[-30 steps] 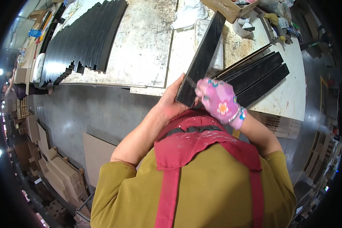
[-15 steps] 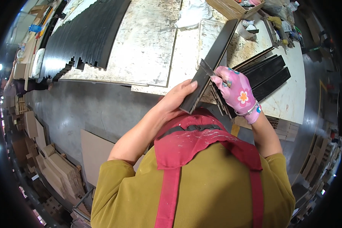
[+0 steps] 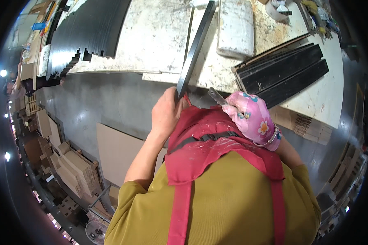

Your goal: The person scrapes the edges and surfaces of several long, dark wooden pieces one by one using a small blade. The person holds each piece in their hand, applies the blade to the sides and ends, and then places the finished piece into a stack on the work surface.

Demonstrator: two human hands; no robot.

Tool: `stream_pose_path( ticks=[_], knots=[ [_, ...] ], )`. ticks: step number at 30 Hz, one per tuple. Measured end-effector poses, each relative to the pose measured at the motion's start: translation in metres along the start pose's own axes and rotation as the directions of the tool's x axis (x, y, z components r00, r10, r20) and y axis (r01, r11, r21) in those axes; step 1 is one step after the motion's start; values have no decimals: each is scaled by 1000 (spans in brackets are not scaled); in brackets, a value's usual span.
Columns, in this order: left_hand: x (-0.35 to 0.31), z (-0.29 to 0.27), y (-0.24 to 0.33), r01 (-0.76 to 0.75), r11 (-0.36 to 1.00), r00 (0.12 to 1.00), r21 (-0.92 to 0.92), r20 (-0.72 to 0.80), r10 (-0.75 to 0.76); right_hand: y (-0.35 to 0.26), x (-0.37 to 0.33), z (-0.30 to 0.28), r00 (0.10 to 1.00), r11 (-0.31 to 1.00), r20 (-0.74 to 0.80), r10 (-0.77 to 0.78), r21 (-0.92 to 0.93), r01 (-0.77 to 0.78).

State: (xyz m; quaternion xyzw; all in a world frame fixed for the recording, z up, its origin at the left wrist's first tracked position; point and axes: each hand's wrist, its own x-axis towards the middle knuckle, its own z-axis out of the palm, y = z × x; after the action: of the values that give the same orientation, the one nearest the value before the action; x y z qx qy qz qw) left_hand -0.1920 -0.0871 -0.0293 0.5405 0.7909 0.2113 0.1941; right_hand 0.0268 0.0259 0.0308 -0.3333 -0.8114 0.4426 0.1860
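Note:
My left hand (image 3: 166,113), bare, grips the near end of a long narrow black strip (image 3: 196,47) that reaches up over the white worktable (image 3: 151,36). On my right hand (image 3: 251,118) is a pink flowered glove, and it holds a small metal blade tool (image 3: 216,95) whose tip points toward the strip's near end. Both hands sit just above my red apron (image 3: 216,143), at the table's near edge.
More black strips (image 3: 286,71) lie stacked at the right of the table, and a large fanned pile of black strips (image 3: 86,32) lies at the left. A white foam block (image 3: 235,26) sits at the back. Cardboard sheets (image 3: 114,151) and boxes (image 3: 73,171) lie on the grey floor.
The black strip has swung from leaning right to standing nearly straight up the picture. My hands have dropped closer to the apron, and the view has shifted toward the table's right side.

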Motion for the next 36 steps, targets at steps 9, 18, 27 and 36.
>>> stream_pose_path(
  ticks=[9, 18, 27, 36],
  knots=[
    [20, -6, -24, -25, 997, 966, 70, 259, 6, -15, -33, 48, 982, 982, -60, 180, 61, -176],
    [17, -25, -72, 271, 638, 886, -721, 445, 128, -69, -49, 111, 933, 905, 7, 360, 241, -351],
    [-2, -82, -76, 620, 93, 782, -779, 624, 7, -64, -53, 94, 977, 971, -48, 210, 129, -203],
    [-7, -34, -30, -214, 955, 968, 206, 173, 180, -45, -74, 95, 961, 938, 23, 275, 212, -274]
  ],
)
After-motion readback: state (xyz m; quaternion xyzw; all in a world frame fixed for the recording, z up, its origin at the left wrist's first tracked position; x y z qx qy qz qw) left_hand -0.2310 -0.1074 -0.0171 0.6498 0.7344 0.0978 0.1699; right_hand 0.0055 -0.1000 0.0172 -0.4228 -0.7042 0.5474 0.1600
